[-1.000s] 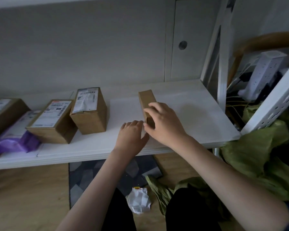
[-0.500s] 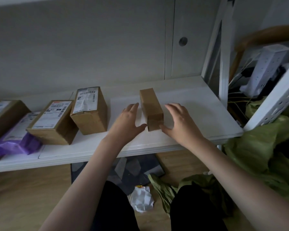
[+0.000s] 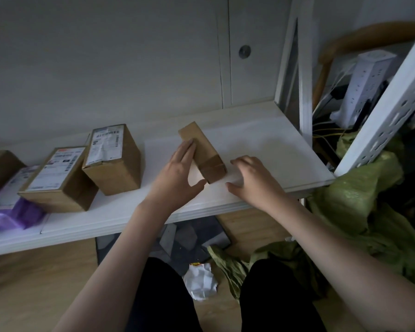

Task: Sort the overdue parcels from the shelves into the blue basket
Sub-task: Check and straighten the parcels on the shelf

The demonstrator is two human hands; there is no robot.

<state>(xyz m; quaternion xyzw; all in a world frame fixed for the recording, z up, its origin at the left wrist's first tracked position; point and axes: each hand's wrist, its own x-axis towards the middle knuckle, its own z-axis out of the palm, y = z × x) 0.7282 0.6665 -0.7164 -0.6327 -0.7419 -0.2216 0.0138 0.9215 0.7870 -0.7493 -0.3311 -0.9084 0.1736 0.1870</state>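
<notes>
Parcel (image 3: 203,152) on shelf (image 3: 261,149): left hand (image 3: 177,173) flat against its side; right hand (image 3: 252,180) beside it, fingers loosely curled, holding nothing.

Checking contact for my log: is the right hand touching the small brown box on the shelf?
No. The right hand rests on the shelf beside the small brown box, with a visible gap between them.

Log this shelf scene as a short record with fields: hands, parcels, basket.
left hand: open, fingers flat along the left side of the small plain box
right hand: open, on the shelf right of that box, apart from it
labelled boxes: tall one, flatter one to its left
purple bag: at shelf's left end
blue basket: not in view
</notes>
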